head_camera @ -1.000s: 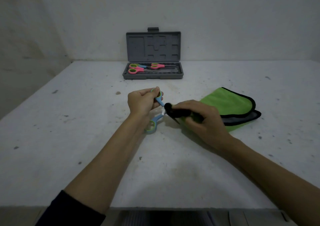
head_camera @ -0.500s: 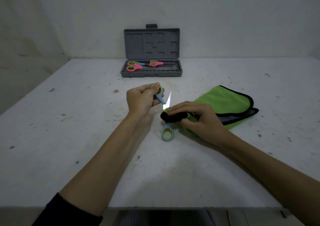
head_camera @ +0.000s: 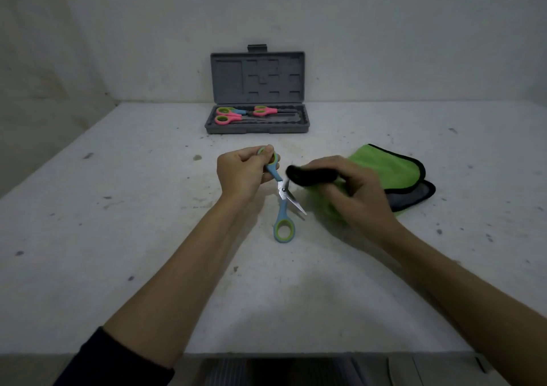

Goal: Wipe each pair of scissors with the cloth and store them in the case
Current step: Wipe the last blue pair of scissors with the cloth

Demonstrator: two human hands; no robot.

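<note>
My left hand (head_camera: 241, 175) grips the upper ring handle of a pair of blue and green scissors (head_camera: 283, 208), which hang spread wide, the lower ring near the table and one blade pointing down to the right. My right hand (head_camera: 352, 191) pinches a black-edged fold of the green cloth (head_camera: 390, 168) just right of the pivot; whether it touches the other blade is hidden. The grey case (head_camera: 257, 126) stands with its lid up at the back, holding two pairs of pink and green scissors (head_camera: 233, 115).
The white, speckled table (head_camera: 118, 208) runs to a wall behind the case, and its front edge lies close below my forearms. Most of the cloth lies bunched on the table to the right of my right hand.
The scissors have swung wider apart, the bare blade now pointing down to the right instead of up. My right hand has lifted the cloth fold higher, level with the pivot.
</note>
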